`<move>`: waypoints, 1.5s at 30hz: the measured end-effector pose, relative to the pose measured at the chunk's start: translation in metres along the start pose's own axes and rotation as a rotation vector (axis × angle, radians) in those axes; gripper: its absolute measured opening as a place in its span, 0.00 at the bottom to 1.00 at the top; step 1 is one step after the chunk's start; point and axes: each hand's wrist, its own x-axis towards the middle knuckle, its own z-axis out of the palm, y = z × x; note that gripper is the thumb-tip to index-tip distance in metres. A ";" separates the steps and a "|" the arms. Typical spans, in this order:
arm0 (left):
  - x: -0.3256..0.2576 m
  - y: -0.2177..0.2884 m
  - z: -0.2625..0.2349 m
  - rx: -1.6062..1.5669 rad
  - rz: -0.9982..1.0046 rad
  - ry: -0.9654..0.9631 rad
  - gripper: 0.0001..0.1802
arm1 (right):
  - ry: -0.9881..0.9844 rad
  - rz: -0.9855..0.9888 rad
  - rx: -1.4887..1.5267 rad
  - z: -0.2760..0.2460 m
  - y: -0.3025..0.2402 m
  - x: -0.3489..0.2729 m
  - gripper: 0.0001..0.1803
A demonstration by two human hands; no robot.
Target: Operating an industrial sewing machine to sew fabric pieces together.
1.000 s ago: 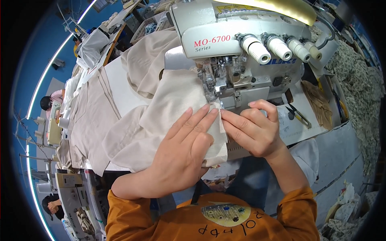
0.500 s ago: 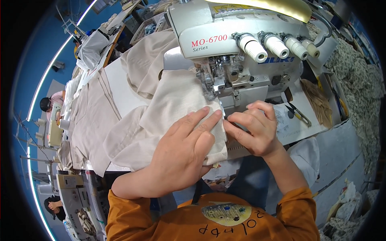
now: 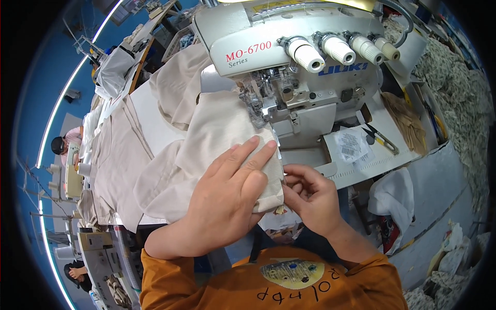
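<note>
On the table in front of the sewing machine [image 3: 289,67], the left hand [image 3: 227,201] lies flat, fingers spread, pressing the beige fabric [image 3: 217,129]. The right hand [image 3: 310,199] has a pinching grip on the fabric's near edge.

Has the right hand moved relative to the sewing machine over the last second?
Yes. The right hand has pulled back toward the person, away from the sewing machine, now at the beige fabric's near edge.
</note>
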 end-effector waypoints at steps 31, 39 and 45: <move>-0.038 0.019 0.032 0.093 0.240 0.296 0.19 | -0.019 -0.179 -0.006 0.005 -0.004 -0.055 0.24; -0.041 0.019 0.031 0.120 0.246 0.304 0.18 | 0.008 -0.503 -0.448 0.002 -0.002 -0.049 0.20; -0.068 0.029 0.063 0.100 0.446 0.621 0.15 | 0.099 -0.796 -0.563 0.001 -0.005 -0.040 0.16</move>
